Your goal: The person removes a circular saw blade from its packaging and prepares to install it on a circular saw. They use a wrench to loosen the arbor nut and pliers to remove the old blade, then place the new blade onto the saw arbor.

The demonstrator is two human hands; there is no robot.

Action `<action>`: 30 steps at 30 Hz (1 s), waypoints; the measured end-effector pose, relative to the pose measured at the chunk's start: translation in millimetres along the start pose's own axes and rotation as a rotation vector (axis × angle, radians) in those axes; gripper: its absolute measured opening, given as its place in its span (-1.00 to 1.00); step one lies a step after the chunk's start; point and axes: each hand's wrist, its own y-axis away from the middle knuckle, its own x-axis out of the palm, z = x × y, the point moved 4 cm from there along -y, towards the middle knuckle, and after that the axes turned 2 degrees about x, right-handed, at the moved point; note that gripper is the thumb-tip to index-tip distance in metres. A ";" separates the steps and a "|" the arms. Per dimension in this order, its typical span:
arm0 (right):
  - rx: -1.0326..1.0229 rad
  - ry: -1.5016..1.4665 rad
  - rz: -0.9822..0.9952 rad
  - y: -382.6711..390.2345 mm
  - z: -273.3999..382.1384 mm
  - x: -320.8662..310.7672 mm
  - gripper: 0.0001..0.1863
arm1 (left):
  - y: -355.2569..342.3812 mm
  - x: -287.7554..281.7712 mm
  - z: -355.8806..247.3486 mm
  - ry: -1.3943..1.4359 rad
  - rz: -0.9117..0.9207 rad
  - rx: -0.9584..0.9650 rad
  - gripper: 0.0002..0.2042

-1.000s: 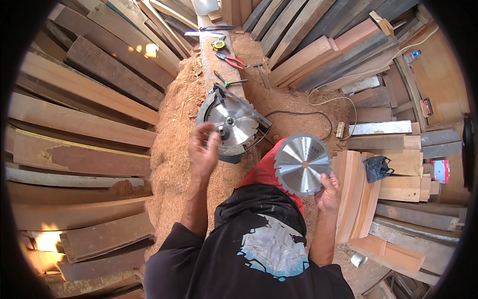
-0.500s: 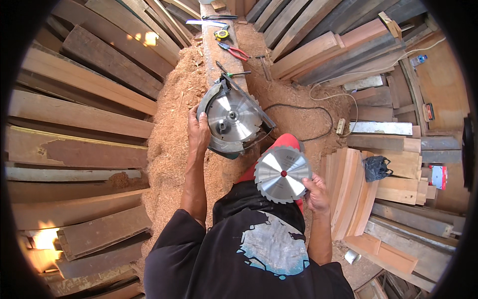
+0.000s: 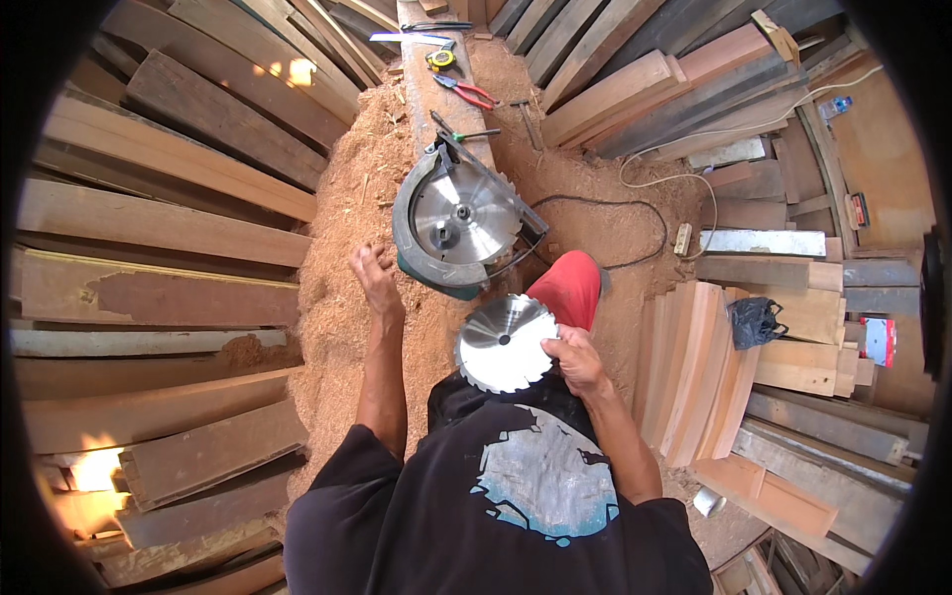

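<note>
1. The right hand (image 3: pixel 575 359), just right of the frame's centre, is closed on the right rim of a loose saw blade (image 3: pixel 504 343); the toothed silver disc faces the camera, held flat in front of the person's chest, its centre hole showing.
2. The left hand (image 3: pixel 375 280), left of centre, is open with fingers loosely spread and holds nothing; it hovers over the sawdust (image 3: pixel 342 248), just beside the lower left edge of the circular saw (image 3: pixel 458 220).
3. The circular saw lies on its side directly above the loose blade in the frame, its own blade face up within the green guard; the two discs are near each other but apart; the empty left hand is the nearer one to the saw.
4. The saw rests at the near end of a narrow plank (image 3: pixel 434 99) that runs up to the frame's top; its long axis points away from the person; red-handled pliers (image 3: pixel 466 92) and a tape measure (image 3: pixel 440 59) lie farther along it.
5. A black cord (image 3: pixel 605 203) loops right from the saw; stacked boards (image 3: pixel 159 223) fill both sides.
</note>
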 end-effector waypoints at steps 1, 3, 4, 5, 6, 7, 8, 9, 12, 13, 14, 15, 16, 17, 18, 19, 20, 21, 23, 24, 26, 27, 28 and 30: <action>0.011 0.019 0.019 -5.5 -0.6 10.5 -0.73 | 5.0 -22.4 18.7 -0.040 0.014 -0.030 -0.53; 0.048 0.037 0.050 -14.1 -1.8 25.2 -0.79 | 18.9 -60.6 50.8 -0.109 0.049 -0.090 -0.53; 0.069 0.051 0.059 -18.9 -4.6 25.9 -0.79 | 36.1 -57.6 54.3 -0.161 0.184 -0.322 -0.55; 0.087 0.067 0.074 -23.5 -8.1 28.2 -0.80 | 57.7 -54.4 54.0 -0.212 0.315 -0.549 -0.56; 0.103 0.090 0.053 -31.2 -16.6 28.9 -0.84 | 74.5 -55.2 70.0 -0.118 0.416 -0.710 -0.58; 0.118 0.186 0.059 -40.8 -24.7 29.4 -0.83 | 88.6 -56.0 82.0 -0.023 0.517 -0.864 -0.59; 0.131 0.286 0.056 -50.6 -29.8 26.8 -0.81 | 99.3 -50.7 81.0 0.075 0.651 -0.879 -0.60; 0.143 0.385 0.050 -58.6 -34.4 23.3 -0.79 | 108.8 -44.1 79.6 0.173 0.786 -0.892 -0.60; 0.213 0.423 0.053 -62.4 -18.9 41.5 -0.79 | 111.6 -45.8 71.9 0.148 0.637 -0.792 -0.65; 0.252 0.407 0.052 -59.3 -14.4 45.7 -0.78 | 111.8 -47.3 69.1 0.183 0.616 -0.794 -0.65; 0.272 0.486 0.091 -58.0 -13.3 46.6 -0.72 | 113.2 -49.7 63.0 0.213 0.587 -0.794 -0.66; 0.233 0.539 0.087 -52.8 -6.4 45.7 -0.69 | 112.1 -52.5 62.4 0.214 0.604 -0.775 -0.65; 0.192 0.590 0.089 -41.7 7.4 50.6 -0.66 | 109.3 -60.6 62.1 0.213 0.617 -0.753 -0.65; 0.144 0.640 0.089 -35.3 19.1 51.9 -0.64 | 104.1 -68.2 62.4 0.210 0.635 -0.726 -0.64; 0.110 0.629 0.061 -32.1 23.3 45.8 -0.62 | 101.8 -78.1 65.0 0.220 0.634 -0.702 -0.62; 0.074 0.614 0.023 -27.0 25.8 32.3 -0.60 | 100.6 -80.5 62.4 0.229 0.652 -0.714 -0.61; 0.042 0.599 -0.013 -20.4 27.0 20.4 -0.58 | 100.8 -85.0 58.6 0.239 0.665 -0.727 -0.60; 0.025 0.568 -0.056 -14.9 27.3 7.9 -0.57 | 102.1 -90.2 54.5 0.248 0.678 -0.740 -0.59; -0.023 0.507 -0.130 -6.4 35.4 -8.2 -0.55 | 103.8 -103.3 44.0 0.269 0.690 -0.711 -0.58; -0.040 0.514 -0.156 -1.4 39.2 -15.1 -0.57 | 105.0 -109.5 39.3 0.283 0.674 -0.691 -0.58; -0.092 0.468 -0.170 1.3 41.6 -31.7 -0.58 | 108.9 -113.5 28.5 0.327 0.681 -0.650 -0.59; -0.118 0.445 -0.176 1.6 43.5 -39.3 -0.59 | 107.8 -110.8 22.2 0.371 0.723 -0.607 -0.60; -0.140 0.423 -0.165 1.6 45.0 -44.7 -0.59 | 105.7 -107.3 14.7 0.412 0.757 -0.559 -0.61; -0.174 0.350 -0.102 4.6 57.8 -40.9 -0.57 | 109.5 -88.8 -8.8 0.469 0.795 -0.486 -0.70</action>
